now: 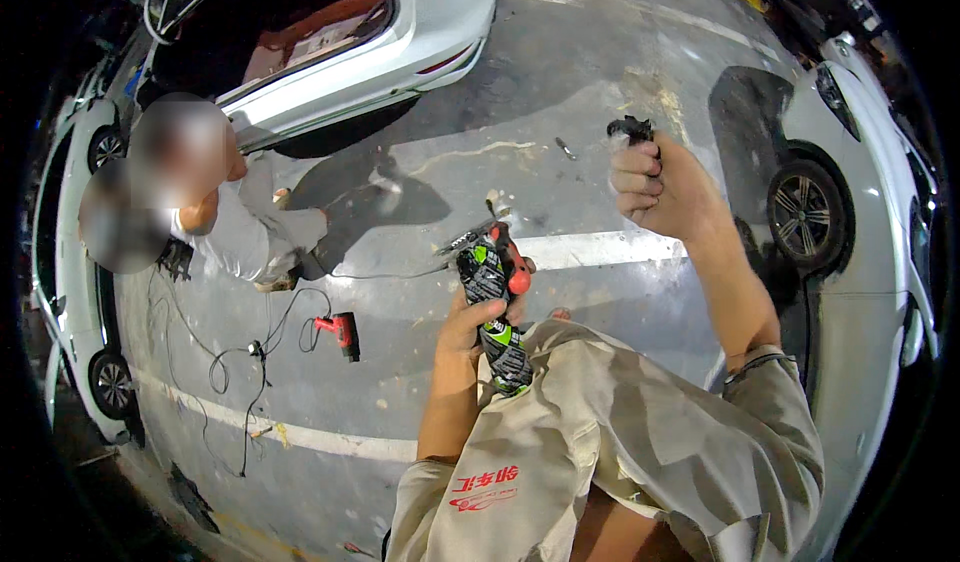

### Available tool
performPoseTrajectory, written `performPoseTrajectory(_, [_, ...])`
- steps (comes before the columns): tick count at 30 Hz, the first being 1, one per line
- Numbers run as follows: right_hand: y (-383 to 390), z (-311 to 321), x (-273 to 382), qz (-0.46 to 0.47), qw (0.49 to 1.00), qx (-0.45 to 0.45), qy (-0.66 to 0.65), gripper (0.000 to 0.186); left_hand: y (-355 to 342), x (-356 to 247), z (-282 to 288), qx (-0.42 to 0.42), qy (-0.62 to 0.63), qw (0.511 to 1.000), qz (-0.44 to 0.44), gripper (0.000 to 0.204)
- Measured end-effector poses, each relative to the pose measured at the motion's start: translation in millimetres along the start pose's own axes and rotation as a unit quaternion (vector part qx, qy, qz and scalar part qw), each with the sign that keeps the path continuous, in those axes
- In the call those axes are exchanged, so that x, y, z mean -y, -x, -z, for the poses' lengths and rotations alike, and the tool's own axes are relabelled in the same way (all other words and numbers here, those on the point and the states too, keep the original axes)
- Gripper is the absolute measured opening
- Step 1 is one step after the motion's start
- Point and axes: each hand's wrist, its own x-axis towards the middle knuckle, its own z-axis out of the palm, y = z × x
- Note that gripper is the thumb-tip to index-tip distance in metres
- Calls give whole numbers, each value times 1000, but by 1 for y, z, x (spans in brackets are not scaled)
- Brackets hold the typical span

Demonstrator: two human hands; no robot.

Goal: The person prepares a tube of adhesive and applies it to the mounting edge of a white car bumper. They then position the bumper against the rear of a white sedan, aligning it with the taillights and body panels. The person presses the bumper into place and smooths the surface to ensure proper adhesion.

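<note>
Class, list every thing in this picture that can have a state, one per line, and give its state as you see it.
Left hand: closed around the black, green and red hand tool, held upright.
Right hand: raised, fist shut on the small black part.
Red power drill: lying on the grey concrete floor, untouched, cable attached.
White car boot: open.
Seated person: on the floor beside the car.
</note>
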Motion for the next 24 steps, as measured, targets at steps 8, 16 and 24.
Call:
performPoseTrajectory(8, [-30,22,12,44,979,32,-196,28,-41,-1,12,-10,-8,999,41,52])
performPoseTrajectory(16, [-66,74,93,86,979,-56,-178,30,-139,16,-23,3,-64,994,92,49])
performPoseTrajectory(24, [-72,153,222,80,978,-143,-131,33,-270,68,-103,2,-17,1000,25,59])
